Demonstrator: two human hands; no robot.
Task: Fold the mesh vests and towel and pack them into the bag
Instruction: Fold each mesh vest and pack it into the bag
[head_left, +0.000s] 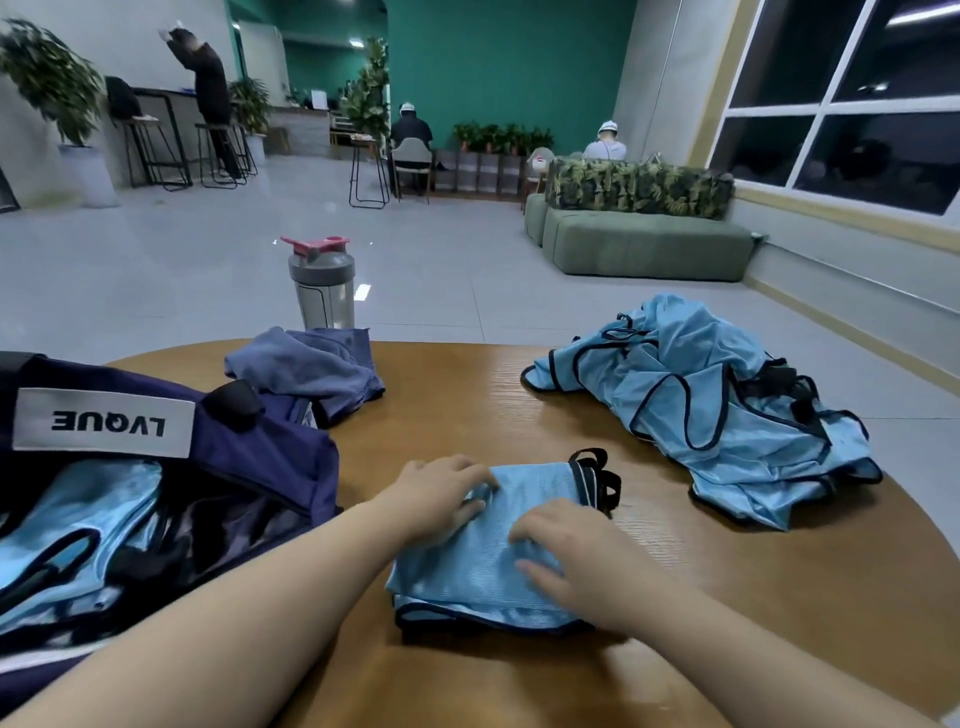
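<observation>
- Right of the open navy bag (249, 467), on the round wooden table (675, 597), your folded mesh vest (483, 561) lies flat under both hands.
- Your left hand (436, 499) rests on the vest's far left corner with fingers loosely bent; your right hand (566, 551) presses its near right side with fingers spread. Neither grips the cloth.
- The slick mesh may spring open when you lift, since nothing pins the layers; the black-trimmed straps at the far edge could snag.
- One blue vest already sits inside the bag, so dropping this one in carelessly may rumple both.
- Further right of the bag, well apart from your hands, the heap of unfolded vests (711, 415) lies near the table's edge and could slide off if tugged.
- Behind the bag, the blue towel (311, 369) lies crumpled just before the shaker bottle (322, 286); pulling it could tip the bottle.
</observation>
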